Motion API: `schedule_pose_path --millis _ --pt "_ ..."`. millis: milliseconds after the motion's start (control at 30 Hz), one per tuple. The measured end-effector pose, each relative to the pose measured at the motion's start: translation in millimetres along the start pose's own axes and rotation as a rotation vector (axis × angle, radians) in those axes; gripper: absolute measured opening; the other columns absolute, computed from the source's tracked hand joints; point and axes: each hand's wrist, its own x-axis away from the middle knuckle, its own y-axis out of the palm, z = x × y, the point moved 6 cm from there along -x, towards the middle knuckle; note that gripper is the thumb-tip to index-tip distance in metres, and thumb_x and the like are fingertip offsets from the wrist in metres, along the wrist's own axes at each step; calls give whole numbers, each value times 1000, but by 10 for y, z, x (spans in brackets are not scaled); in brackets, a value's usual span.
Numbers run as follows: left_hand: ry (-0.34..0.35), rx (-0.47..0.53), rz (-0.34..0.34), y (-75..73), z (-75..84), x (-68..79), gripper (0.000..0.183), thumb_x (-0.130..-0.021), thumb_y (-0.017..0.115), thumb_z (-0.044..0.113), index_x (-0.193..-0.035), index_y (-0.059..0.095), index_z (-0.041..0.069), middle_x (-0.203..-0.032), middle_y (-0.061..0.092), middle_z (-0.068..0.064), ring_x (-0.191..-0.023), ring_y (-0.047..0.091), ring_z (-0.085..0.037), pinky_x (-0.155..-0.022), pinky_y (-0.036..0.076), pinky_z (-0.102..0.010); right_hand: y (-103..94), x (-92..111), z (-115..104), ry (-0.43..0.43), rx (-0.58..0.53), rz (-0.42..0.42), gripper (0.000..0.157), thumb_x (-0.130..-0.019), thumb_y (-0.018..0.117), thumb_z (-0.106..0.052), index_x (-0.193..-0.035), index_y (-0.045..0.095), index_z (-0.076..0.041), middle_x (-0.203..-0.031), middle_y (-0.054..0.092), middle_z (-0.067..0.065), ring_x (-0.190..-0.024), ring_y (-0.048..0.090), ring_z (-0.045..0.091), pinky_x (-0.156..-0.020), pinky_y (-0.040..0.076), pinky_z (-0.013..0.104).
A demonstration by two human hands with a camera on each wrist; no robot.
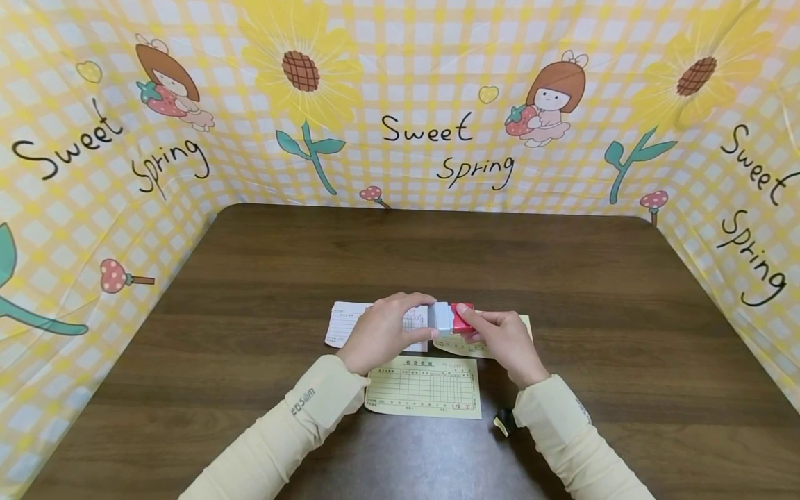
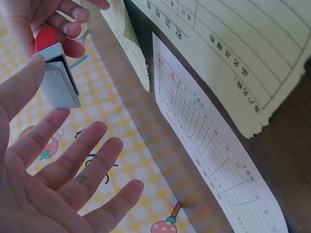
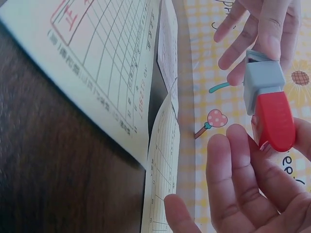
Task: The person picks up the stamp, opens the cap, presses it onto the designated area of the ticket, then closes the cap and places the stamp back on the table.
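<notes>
Over the paper forms, a small stamp with a red handle and a grey body (image 1: 442,318) is held between both hands. My right hand (image 1: 507,340) pinches the red handle (image 3: 276,121) between thumb and forefinger. At the other end, my left hand (image 1: 381,333) pinches the grey end piece (image 2: 60,87) with thumb and index finger, its other fingers spread. A dark gap shows between the end piece and the body in the left wrist view. Nearest me lies a yellow receipt form (image 1: 421,389) with a red boxed mark at its lower right corner.
A white form (image 1: 340,323) lies behind on the left, partly under my left hand. Another yellow form (image 1: 521,326) is behind on the right, partly covered by my right hand. A small black-and-yellow object (image 1: 503,421) sits beside my right cuff on the brown table (image 1: 250,278).
</notes>
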Motion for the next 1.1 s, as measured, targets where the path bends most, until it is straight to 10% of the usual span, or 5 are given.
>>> schedule_pose_path --millis 1100 --pt "-29 71 96 -47 -23 -6 50 -75 89 25 -122 76 12 -114 75 -6 -108 69 -25 -86 56 -39 55 45 -6 8 -81 -87 51 -99 63 -48 -112 76 0 -89 73 8 -89 67 24 -95 51 45"
